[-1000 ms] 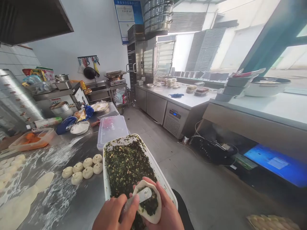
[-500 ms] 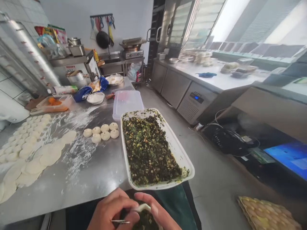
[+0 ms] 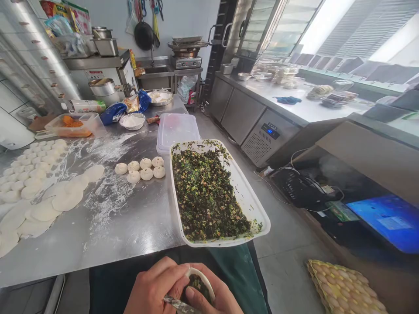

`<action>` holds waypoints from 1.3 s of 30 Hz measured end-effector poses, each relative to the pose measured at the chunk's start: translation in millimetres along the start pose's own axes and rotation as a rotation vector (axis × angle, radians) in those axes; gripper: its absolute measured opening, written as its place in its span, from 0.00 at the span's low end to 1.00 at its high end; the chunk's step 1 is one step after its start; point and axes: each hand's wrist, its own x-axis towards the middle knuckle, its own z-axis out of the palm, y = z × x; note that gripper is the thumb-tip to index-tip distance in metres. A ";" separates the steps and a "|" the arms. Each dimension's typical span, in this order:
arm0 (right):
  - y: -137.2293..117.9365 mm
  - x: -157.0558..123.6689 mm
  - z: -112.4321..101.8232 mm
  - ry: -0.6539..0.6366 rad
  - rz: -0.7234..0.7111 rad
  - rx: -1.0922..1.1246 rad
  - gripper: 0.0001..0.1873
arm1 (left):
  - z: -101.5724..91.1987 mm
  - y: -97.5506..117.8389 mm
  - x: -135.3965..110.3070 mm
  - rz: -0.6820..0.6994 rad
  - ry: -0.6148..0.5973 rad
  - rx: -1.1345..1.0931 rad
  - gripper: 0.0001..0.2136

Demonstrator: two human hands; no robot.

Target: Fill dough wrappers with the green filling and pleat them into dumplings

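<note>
At the bottom centre, an unfinished stuffed bun point(image 3: 209, 279) is held between my two hands, its dough rim round and the chopped green filling showing inside. The fingers of my left hand point(image 3: 157, 283) pinch the left side of the rim. A narrow metal tool point(image 3: 180, 304), smeared with filling, lies under those fingers and looks tucked in that hand; its full shape is hidden. My right hand point(image 3: 218, 290) cups the bun from the right, thumb over the filling. Just beyond, a white tub point(image 3: 258, 222) of green filling point(image 3: 209, 196) rests at the steel table's edge.
Several pleated buns point(image 3: 146, 173) sit left of the tub. Flat dough wrappers point(image 3: 67, 200) and rows of dough pieces point(image 3: 36, 163) lie on the floured steel table point(image 3: 131, 226). A plastic lid point(image 3: 178, 131) is behind the tub. Egg trays point(image 3: 343, 288) stand low right.
The view has tilted, so the table and tub appear higher. My left fingers have shifted on the dough rim, my right thumb now lies over the filling, and more of the tool shows.
</note>
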 end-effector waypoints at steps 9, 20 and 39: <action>2.0 5.7 -6.8 -0.011 0.047 -0.211 0.20 | 0.2 -5.5 -4.7 0.084 -0.099 0.129 0.10; -16.5 9.6 -4.0 -0.008 0.050 -0.440 0.08 | 9.3 -6.6 -2.5 0.208 -0.088 0.306 0.12; -52.9 9.2 -11.6 -0.114 0.075 -0.509 0.11 | 9.6 -3.4 7.6 0.305 -0.077 0.443 0.15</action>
